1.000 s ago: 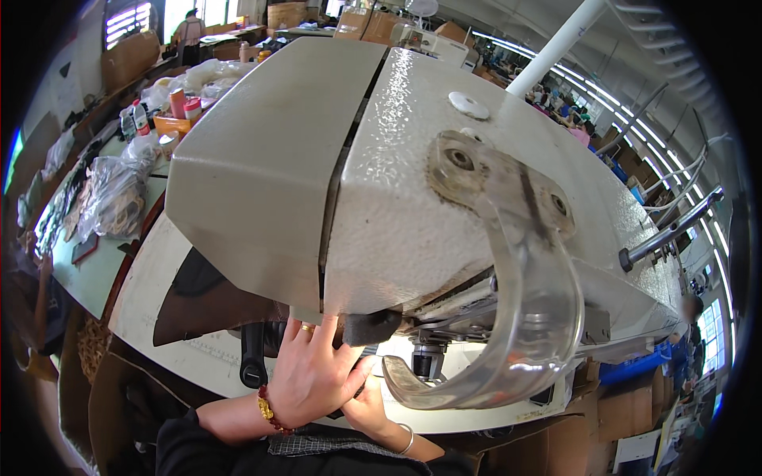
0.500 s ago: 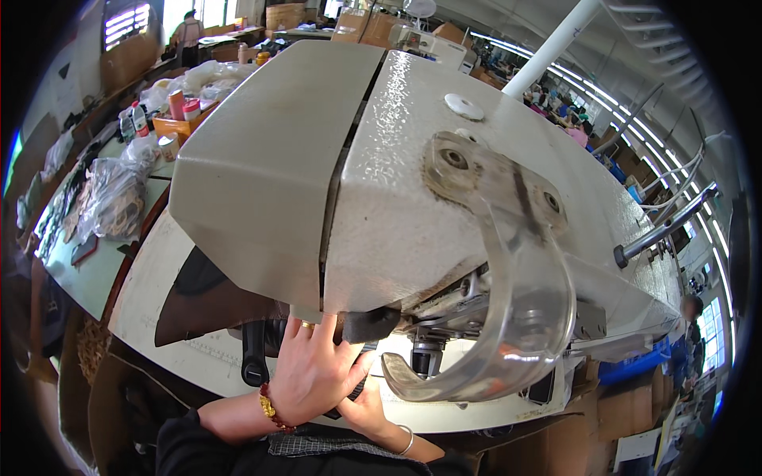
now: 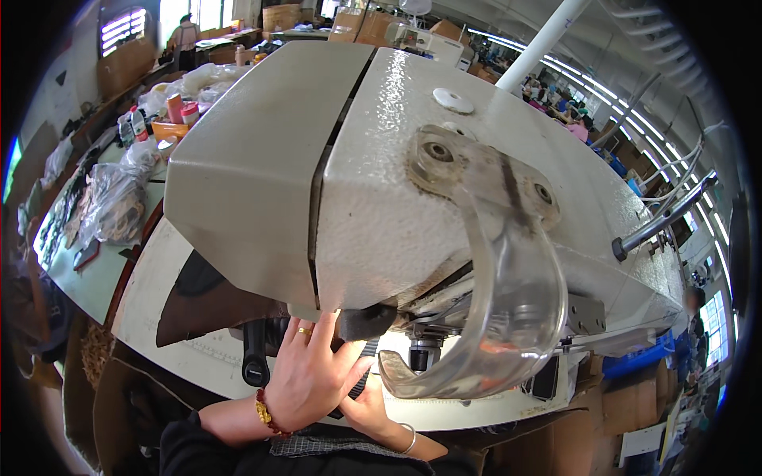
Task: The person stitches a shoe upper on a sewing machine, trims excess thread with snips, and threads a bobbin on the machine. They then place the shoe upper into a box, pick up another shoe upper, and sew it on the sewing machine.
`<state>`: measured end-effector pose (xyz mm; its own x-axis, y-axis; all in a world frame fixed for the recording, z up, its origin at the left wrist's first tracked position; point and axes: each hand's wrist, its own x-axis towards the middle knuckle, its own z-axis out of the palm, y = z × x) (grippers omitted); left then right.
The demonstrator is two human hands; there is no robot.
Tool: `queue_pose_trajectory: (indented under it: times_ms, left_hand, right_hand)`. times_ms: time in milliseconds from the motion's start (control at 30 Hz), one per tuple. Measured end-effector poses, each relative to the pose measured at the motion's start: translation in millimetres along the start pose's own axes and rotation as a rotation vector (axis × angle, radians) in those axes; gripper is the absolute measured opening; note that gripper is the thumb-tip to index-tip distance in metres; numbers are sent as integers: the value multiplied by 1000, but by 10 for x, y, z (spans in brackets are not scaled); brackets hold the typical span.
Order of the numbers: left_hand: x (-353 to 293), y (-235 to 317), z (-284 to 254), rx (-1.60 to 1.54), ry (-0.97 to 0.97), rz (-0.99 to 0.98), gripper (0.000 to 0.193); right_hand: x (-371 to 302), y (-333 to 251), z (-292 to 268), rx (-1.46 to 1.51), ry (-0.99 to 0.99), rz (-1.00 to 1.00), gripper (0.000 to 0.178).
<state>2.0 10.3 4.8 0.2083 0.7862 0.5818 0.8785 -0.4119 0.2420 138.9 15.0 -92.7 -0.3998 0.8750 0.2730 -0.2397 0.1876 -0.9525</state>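
Observation:
Both of my hands are under the front of a large off-white sewing machine head (image 3: 397, 198). My left hand (image 3: 305, 381), with a ring and a beaded bracelet, reaches up with fingers stretched out; the fingertips are partly hidden by the machine. Just right of it and partly behind it is my right hand (image 3: 369, 408), its thumb up and its fingers hidden. Between the hands shows a dark ribbed piece (image 3: 361, 386); I cannot tell which hand grips it. A brown, flat piece (image 3: 210, 309) sticks out to the left, above a black lever (image 3: 254, 357).
A curved clear plastic guard (image 3: 528, 333) hangs in front of the machine, right of my hands. The pale machine table (image 3: 476, 412) lies below. At left, another table holds plastic bags (image 3: 115, 202) and bottles. Cardboard boxes (image 3: 635, 404) stand at lower right.
The view has shifted slightly, so the machine sits a little further left. My hands keep nearly the same pose under the machine head.

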Motion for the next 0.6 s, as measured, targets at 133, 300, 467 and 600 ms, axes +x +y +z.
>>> queue_pose_trajectory:
  times_ms: [133,300,467,600]
  left_hand:
    - [24,-6,-10,29,-9,-1,27]
    - [6,-22,17,63,38,21,26]
    - [-45,-104,151,24,-1,-16,25]
    - [-34,-161,186,-62,-59,-18,24]
  right_hand:
    - [-8,14,-16,-23,-58,7,8]
    - [-30,25,-38,-44,-61,47,7]
    - [-13,39,-46,-107,-113,44,18]
    - [16,6,-41,-122,-139,-41,22]
